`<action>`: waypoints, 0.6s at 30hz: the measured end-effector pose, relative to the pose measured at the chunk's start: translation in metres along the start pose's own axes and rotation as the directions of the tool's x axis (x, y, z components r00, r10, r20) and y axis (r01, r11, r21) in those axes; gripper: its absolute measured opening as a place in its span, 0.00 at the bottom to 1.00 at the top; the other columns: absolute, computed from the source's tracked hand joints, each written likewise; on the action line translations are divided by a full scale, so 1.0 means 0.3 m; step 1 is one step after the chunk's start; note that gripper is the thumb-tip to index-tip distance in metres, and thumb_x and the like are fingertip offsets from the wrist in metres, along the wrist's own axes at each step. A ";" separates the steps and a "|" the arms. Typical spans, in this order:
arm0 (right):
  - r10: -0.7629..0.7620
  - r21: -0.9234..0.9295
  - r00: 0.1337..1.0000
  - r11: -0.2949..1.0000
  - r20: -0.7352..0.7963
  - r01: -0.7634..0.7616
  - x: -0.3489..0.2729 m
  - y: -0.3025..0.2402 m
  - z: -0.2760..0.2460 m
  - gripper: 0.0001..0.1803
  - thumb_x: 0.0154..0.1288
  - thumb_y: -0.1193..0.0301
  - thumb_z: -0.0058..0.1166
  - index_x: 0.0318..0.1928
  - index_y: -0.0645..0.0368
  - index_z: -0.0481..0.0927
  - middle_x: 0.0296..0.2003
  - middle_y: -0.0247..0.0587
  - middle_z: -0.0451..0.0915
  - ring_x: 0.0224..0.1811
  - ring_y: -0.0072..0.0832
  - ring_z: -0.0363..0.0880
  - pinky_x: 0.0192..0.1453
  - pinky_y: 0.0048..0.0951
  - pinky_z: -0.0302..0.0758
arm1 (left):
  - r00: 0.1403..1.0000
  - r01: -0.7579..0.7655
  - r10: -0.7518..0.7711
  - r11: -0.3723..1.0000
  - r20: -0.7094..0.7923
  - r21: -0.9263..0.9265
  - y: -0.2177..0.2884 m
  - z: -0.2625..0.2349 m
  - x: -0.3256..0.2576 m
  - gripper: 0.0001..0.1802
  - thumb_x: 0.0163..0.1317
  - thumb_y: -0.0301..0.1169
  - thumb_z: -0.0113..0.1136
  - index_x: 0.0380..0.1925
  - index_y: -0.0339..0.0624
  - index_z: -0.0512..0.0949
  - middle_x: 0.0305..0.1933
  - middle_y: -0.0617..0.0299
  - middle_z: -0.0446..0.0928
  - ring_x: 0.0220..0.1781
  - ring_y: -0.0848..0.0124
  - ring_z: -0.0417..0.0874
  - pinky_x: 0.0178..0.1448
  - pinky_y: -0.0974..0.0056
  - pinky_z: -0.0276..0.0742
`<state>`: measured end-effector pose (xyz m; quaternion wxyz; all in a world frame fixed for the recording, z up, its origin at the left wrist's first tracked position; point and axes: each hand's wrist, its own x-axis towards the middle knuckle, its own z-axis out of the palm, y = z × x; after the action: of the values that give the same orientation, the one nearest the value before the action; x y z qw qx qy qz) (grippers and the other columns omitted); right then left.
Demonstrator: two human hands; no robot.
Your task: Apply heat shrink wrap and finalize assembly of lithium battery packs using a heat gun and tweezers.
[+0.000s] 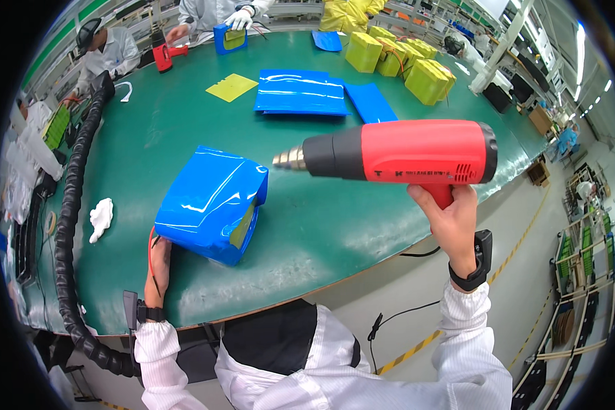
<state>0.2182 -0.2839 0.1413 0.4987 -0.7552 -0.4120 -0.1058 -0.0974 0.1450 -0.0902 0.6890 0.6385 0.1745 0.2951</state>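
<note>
My right hand (pixel 455 222) is closed round the handle of a red and black heat gun (pixel 417 152), raised over the table. Its metal nozzle points left at a blue-wrapped battery pack (pixel 208 198), with a gap between them. Glossy blue film covers the pack; folds stand loose at its right end, where a yellow-green patch shows. At the pack's lower left, my left hand (pixel 158 263) holds it, the fingers mostly hidden behind it. A red and a dark wire (pixel 152 263) hang down beside that hand.
On the green table (pixel 307 253) lie blue film sleeves (pixel 301 92), a yellow sheet (pixel 231 87), several yellow battery packs (pixel 427 80) and a crumpled white cloth (pixel 101 220). A black corrugated hose (pixel 72 219) runs along the left. Across the table, a gloved co-worker's hand (pixel 240 18) touches another blue pack.
</note>
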 end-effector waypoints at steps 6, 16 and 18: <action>0.042 0.046 0.999 0.998 0.002 -0.042 -0.001 0.015 -0.010 0.16 0.63 0.75 0.71 0.49 0.67 0.84 0.40 0.42 0.89 0.42 0.28 0.87 0.53 0.31 0.82 | 1.000 0.007 -0.007 1.000 -0.005 0.002 0.004 -0.018 -0.002 0.27 0.83 0.41 0.44 0.72 0.35 0.68 0.70 0.57 0.73 0.72 0.68 0.71 0.79 0.59 0.61; 0.115 0.050 0.993 0.992 0.011 -0.115 0.043 0.099 -0.031 0.18 0.63 0.70 0.72 0.50 0.66 0.85 0.40 0.43 0.90 0.42 0.28 0.88 0.51 0.31 0.82 | 1.000 -0.028 0.027 0.997 0.014 0.077 -0.011 -0.056 0.007 0.31 0.83 0.45 0.38 0.76 0.34 0.61 0.78 0.54 0.64 0.79 0.61 0.65 0.82 0.53 0.56; 0.111 0.105 0.994 0.988 0.022 -0.112 0.031 0.102 -0.013 0.20 0.63 0.69 0.73 0.50 0.66 0.84 0.41 0.43 0.90 0.41 0.28 0.88 0.50 0.31 0.81 | 0.999 -0.033 0.033 0.998 -0.002 0.061 -0.018 -0.090 0.006 0.30 0.84 0.44 0.36 0.76 0.36 0.60 0.78 0.55 0.64 0.79 0.61 0.64 0.82 0.53 0.56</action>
<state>0.2476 -0.2874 0.1281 0.5400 -0.7503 -0.3782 -0.0496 -0.1116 0.1671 -0.0986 0.6640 0.6615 0.1739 0.3022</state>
